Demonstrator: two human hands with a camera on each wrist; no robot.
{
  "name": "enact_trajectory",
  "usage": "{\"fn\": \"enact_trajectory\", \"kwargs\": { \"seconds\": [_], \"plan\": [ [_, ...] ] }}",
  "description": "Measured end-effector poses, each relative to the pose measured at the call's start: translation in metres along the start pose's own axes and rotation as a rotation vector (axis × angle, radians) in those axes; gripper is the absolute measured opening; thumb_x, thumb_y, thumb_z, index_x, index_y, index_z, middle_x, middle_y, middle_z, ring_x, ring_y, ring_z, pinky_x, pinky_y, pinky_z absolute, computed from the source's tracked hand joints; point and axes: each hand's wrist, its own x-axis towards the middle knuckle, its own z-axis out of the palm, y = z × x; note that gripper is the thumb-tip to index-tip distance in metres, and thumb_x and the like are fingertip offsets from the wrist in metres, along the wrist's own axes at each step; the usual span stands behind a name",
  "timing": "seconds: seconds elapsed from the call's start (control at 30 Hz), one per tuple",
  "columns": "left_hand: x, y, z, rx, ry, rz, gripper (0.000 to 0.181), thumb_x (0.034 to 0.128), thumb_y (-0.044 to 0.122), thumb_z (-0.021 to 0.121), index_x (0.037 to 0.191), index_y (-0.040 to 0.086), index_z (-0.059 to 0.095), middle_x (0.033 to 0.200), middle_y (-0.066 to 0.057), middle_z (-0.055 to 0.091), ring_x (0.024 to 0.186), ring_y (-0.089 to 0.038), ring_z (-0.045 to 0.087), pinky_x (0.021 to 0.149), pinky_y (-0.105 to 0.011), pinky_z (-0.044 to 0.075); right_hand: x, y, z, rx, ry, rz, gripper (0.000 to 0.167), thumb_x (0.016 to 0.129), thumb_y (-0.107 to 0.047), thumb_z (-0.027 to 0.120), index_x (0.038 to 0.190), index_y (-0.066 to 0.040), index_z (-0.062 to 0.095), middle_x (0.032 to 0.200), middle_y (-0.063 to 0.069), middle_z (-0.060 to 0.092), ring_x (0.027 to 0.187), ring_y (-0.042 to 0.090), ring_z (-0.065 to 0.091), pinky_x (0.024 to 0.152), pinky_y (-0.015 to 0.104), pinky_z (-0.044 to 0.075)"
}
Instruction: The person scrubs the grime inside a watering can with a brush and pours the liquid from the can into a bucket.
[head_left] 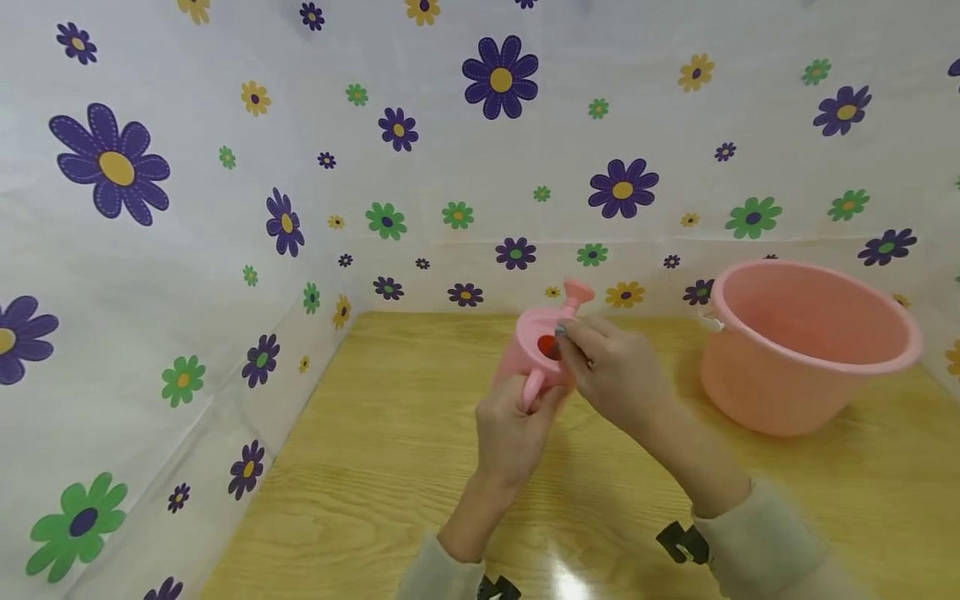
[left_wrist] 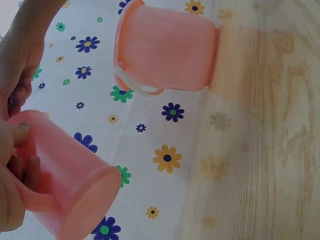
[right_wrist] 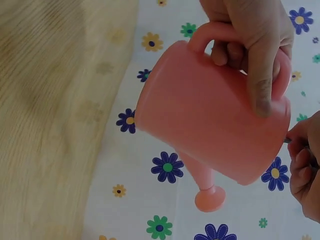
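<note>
A pink watering can (head_left: 513,360) with a round-headed spout (head_left: 579,293) is held up over the table, tilted. My left hand (head_left: 510,433) grips its loop handle; in the right wrist view the thumb of this left hand (right_wrist: 260,65) lies along the can's wall. My right hand (head_left: 618,375) is at the top opening with fingers curled, pinching a small, thin dark thing (right_wrist: 287,140), mostly hidden by the fingers. Something red (head_left: 549,346) shows inside the opening; its shape cannot be made out. The left wrist view shows the can's flat base (left_wrist: 95,205).
A large pink bucket (head_left: 780,392) with a white handle stands on the right of the wood-grain table (head_left: 360,467). A white flower-patterned sheet (head_left: 420,167) hangs behind and along the left side. Dark straps (head_left: 682,543) are at the sleeves.
</note>
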Motion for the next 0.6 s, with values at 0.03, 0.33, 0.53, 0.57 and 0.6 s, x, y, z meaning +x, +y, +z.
{"fn": "enact_trajectory", "kwargs": {
  "seconds": [0.03, 0.33, 0.53, 0.57, 0.6],
  "plan": [
    [0.0, -0.001, 0.0, 0.003, -0.015, 0.003, 0.047, 0.0767, 0.011, 0.086, 0.061, 0.01, 0.041, 0.057, 0.001, 0.036, 0.056, -0.006, 0.032, 0.05, -0.015, 0.027, -0.003, -0.001, 0.0, -0.013, 0.033, 0.014, 0.011, 0.083, 0.005, 0.074, 0.092, 0.002, 0.069, 0.074, 0.011, 0.063, 0.059, 0.019, 0.054, 0.052, 0.029, 0.051],
    [-0.015, -0.005, 0.013, -0.123, -0.111, -0.035, 0.05, 0.0725, 0.008, 0.087, 0.059, 0.011, 0.039, 0.056, 0.001, 0.036, 0.058, -0.002, 0.031, 0.053, -0.01, 0.026, -0.042, -0.012, 0.015, -0.069, 0.401, 0.078, 0.02, 0.094, -0.007, 0.061, 0.096, 0.01, 0.072, 0.066, 0.013, 0.061, 0.049, 0.016, 0.052, 0.043, 0.028, 0.045],
    [-0.016, -0.007, 0.019, -0.066, -0.062, 0.088, 0.053, 0.0726, 0.012, 0.088, 0.06, 0.014, 0.037, 0.055, 0.003, 0.034, 0.055, 0.0, 0.027, 0.048, -0.009, 0.022, -0.045, -0.005, 0.018, -0.09, 0.436, 0.088, 0.028, 0.098, -0.014, 0.057, 0.098, 0.009, 0.072, 0.064, 0.012, 0.06, 0.048, 0.017, 0.056, 0.043, 0.028, 0.048],
    [-0.016, -0.006, 0.019, -0.063, -0.049, 0.097, 0.053, 0.0716, 0.011, 0.088, 0.059, 0.014, 0.037, 0.055, 0.003, 0.035, 0.054, 0.0, 0.028, 0.049, -0.009, 0.022, -0.044, -0.004, 0.016, -0.089, 0.434, 0.084, 0.027, 0.097, -0.014, 0.058, 0.098, 0.009, 0.072, 0.064, 0.012, 0.061, 0.048, 0.018, 0.056, 0.043, 0.029, 0.048],
    [-0.015, -0.006, 0.018, -0.06, -0.039, 0.106, 0.053, 0.071, 0.011, 0.089, 0.059, 0.014, 0.037, 0.055, 0.003, 0.035, 0.054, -0.001, 0.029, 0.049, -0.009, 0.023, -0.043, -0.004, 0.014, -0.085, 0.435, 0.081, 0.026, 0.096, -0.012, 0.059, 0.097, 0.009, 0.073, 0.065, 0.012, 0.061, 0.048, 0.018, 0.057, 0.043, 0.029, 0.048]
  ]
}}
